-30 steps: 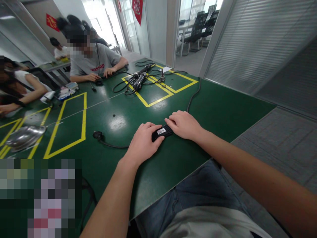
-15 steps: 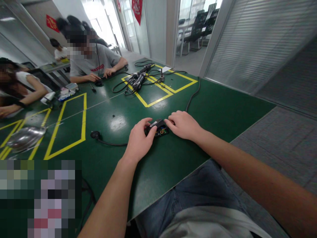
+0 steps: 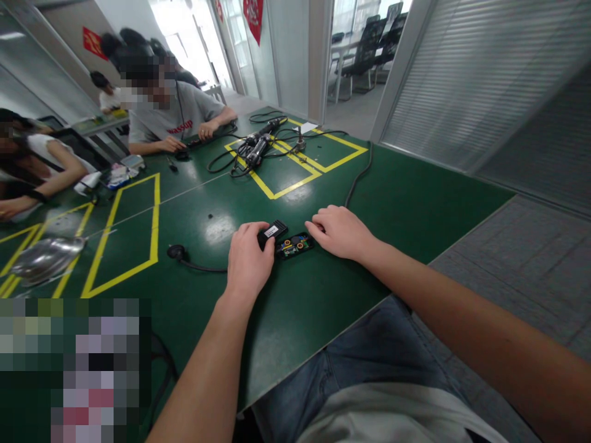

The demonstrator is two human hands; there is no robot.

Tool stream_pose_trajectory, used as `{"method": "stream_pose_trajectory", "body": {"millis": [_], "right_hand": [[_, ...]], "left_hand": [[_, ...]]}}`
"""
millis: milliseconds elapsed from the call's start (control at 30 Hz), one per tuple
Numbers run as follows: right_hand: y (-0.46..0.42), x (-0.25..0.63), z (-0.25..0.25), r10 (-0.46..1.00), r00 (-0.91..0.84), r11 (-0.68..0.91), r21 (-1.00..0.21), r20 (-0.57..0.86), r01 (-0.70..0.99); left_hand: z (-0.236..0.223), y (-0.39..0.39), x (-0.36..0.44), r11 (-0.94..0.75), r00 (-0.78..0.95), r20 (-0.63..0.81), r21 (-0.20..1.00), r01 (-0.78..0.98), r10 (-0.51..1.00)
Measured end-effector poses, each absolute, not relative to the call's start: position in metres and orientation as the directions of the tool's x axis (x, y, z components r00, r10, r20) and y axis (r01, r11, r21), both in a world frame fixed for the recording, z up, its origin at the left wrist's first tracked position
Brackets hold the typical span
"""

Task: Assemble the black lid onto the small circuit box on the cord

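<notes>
My left hand (image 3: 247, 261) is curled round a small black cover with a white label (image 3: 271, 231), lifted just off the green table (image 3: 406, 209). Beside it lies the opened black base (image 3: 294, 245), with a circuit board and coloured parts showing inside. My right hand (image 3: 339, 232) rests on the table at the base's right end, its fingertips touching that end and pressed together.
A black cable with a round plug (image 3: 178, 252) runs under my left hand. Farther back, tools and tangled cables (image 3: 255, 149) lie on yellow floor-tape boxes. Two other people (image 3: 175, 117) sit at the far left side. A shiny bag (image 3: 46, 255) lies left.
The black cover has come off the base and moved left with my left hand, exposing the circuit board. My right hand has stayed at the base's right end.
</notes>
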State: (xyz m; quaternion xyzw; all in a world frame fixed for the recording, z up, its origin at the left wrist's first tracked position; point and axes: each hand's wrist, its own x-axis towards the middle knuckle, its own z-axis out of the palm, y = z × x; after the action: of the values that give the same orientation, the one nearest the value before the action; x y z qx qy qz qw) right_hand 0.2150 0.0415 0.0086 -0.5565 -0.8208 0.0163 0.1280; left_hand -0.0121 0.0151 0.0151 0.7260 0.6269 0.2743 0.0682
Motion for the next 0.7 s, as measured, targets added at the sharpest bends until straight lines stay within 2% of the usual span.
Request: {"method": "stream_pose_trajectory", "body": {"millis": [167, 300, 467, 567, 700], "right_hand": [[0.041, 0.216, 0.009, 0.917, -0.351, 0.383, -0.168, 0.191, 0.908], [0.042, 0.217, 0.007, 0.915, -0.354, 0.386, -0.163, 0.194, 0.908], [0.042, 0.216, 0.007, 0.916, -0.353, 0.384, -0.156, 0.193, 0.910], [0.041, 0.216, 0.008, 0.919, -0.348, 0.378, -0.158, 0.188, 0.912], [0.041, 0.216, 0.008, 0.917, -0.339, 0.376, -0.165, 0.212, 0.912]], "left_hand": [[0.018, 0.012, -0.011, -0.181, 0.052, 0.321, 0.388, 0.904, 0.946], [0.021, 0.009, -0.011, -0.184, 0.091, 0.301, 0.300, 0.936, 0.949], [0.027, 0.006, -0.007, -0.155, 0.113, 0.217, 0.189, 0.970, 0.970], [0.029, 0.004, -0.004, -0.136, 0.109, 0.164, 0.168, 0.976, 0.980], [0.028, 0.005, -0.003, -0.157, 0.123, 0.184, 0.183, 0.970, 0.975]]}}
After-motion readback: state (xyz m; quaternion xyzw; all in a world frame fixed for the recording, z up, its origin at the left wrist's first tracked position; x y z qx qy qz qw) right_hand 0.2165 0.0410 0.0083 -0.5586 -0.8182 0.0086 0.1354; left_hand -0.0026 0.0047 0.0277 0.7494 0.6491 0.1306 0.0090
